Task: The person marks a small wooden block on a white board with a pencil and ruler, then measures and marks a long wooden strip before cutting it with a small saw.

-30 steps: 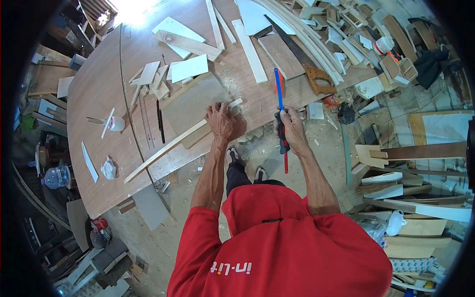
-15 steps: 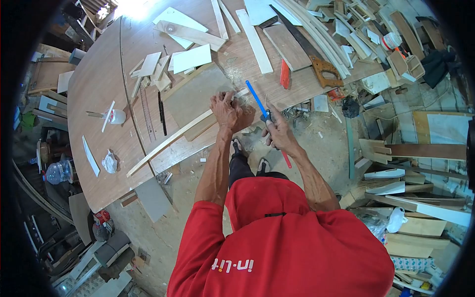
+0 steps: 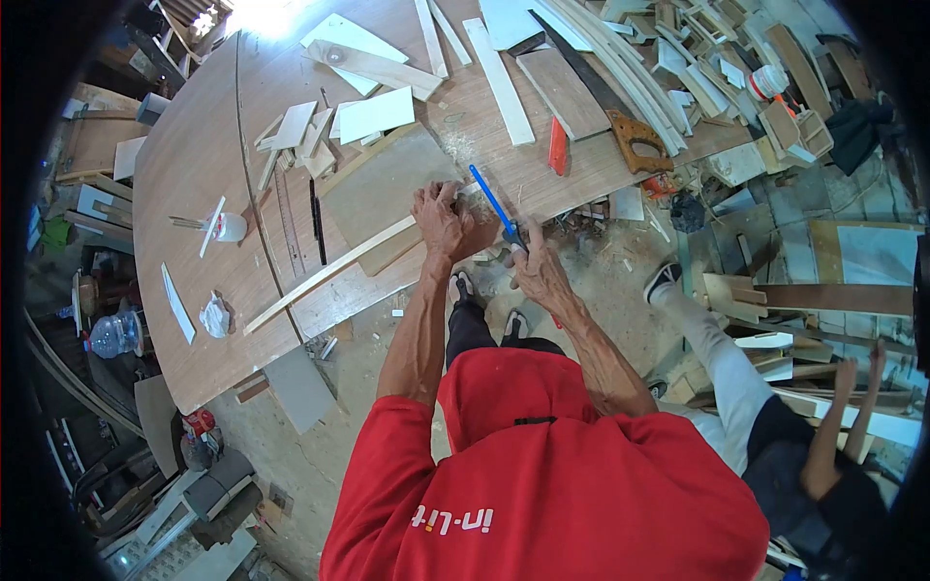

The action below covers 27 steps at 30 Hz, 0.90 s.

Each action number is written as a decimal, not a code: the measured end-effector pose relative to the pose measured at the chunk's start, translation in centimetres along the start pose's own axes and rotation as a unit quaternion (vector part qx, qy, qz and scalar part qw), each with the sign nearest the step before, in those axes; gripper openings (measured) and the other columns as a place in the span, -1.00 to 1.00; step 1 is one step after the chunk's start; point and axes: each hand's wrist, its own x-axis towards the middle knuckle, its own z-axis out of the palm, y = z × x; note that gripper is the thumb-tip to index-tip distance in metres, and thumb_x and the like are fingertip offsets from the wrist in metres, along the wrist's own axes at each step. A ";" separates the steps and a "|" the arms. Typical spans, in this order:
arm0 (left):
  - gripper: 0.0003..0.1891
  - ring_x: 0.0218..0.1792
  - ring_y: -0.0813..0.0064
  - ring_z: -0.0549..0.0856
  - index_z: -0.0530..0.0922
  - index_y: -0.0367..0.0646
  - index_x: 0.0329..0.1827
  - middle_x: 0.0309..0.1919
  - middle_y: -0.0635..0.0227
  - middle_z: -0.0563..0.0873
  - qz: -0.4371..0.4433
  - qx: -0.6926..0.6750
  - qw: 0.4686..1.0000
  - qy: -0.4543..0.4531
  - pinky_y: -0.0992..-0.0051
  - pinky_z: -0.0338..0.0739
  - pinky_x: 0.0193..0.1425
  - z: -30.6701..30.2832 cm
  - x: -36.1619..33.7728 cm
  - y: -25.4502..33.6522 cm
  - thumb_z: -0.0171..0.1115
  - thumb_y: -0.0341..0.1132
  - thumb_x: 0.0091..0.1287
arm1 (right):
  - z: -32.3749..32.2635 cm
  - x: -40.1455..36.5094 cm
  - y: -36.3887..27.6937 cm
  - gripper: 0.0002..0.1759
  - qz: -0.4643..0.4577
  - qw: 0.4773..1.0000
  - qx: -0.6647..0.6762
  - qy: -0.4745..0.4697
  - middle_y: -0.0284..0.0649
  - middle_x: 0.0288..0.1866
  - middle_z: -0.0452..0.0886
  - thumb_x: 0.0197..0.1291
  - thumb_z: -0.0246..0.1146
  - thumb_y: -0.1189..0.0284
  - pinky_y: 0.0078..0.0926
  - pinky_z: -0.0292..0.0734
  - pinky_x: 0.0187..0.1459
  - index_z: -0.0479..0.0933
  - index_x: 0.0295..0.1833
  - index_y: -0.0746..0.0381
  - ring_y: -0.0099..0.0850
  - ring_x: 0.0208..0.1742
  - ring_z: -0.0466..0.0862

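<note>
My left hand presses down with curled fingers on a long, thin wooden strip that slants across the table's near edge. Under it lies a flat grey-brown board. In my right hand is a slim tool with a blue bar, a dark middle and a red end, its kind unclear. The fingers are wrapped round its dark middle. The blue bar points up and left, its tip beside the strip's far end. Most of the red end is hidden behind my hand and forearm.
A handsaw and a red tool lie to the right on the table. Wood offcuts, a ruler and a white cup with sticks are at the left. Another person is at the right beside stacked timber.
My right hand and the blue bar have shifted slightly left and towards me. Another person has come into view at the right. My left hand stays on the strip.
</note>
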 end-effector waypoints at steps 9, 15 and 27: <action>-0.71 0.01 0.11 0.51 0.68 -0.01 -0.06 -0.10 0.29 0.64 -0.014 -0.010 1.000 0.005 0.12 0.38 0.11 -0.5 -0.1 0.1 0.29 -0.32 0.12 | 0.3 -0.9 -0.9 -0.29 0.008 0.988 -0.151 0.027 0.14 -0.58 0.54 0.31 0.03 0.43 0.04 0.47 -0.36 0.01 0.54 0.28 0.16 -0.49 0.61; -0.77 -0.03 0.10 0.54 0.70 -0.01 -0.13 -0.14 0.26 0.66 -0.045 -0.005 0.999 0.024 0.15 0.39 0.09 0.0 0.2 0.5 0.33 -0.24 0.15 | 1.1 -1.0 1.1 -0.43 -0.064 0.980 -0.183 0.045 0.13 -0.58 0.56 0.29 0.05 0.43 0.05 0.47 -0.35 0.21 0.40 0.34 0.16 -0.48 0.61; -0.77 -0.02 0.12 0.56 0.75 0.08 -0.34 -0.22 0.30 0.66 -0.171 0.005 0.985 -0.018 0.07 0.41 0.06 0.1 1.8 1.0 0.41 -0.01 0.11 | 0.7 -1.7 -0.4 -0.50 -0.069 0.980 -0.170 0.074 0.17 -0.55 0.53 0.24 0.08 0.49 0.02 0.41 -0.36 0.37 0.31 0.37 0.12 -0.46 0.60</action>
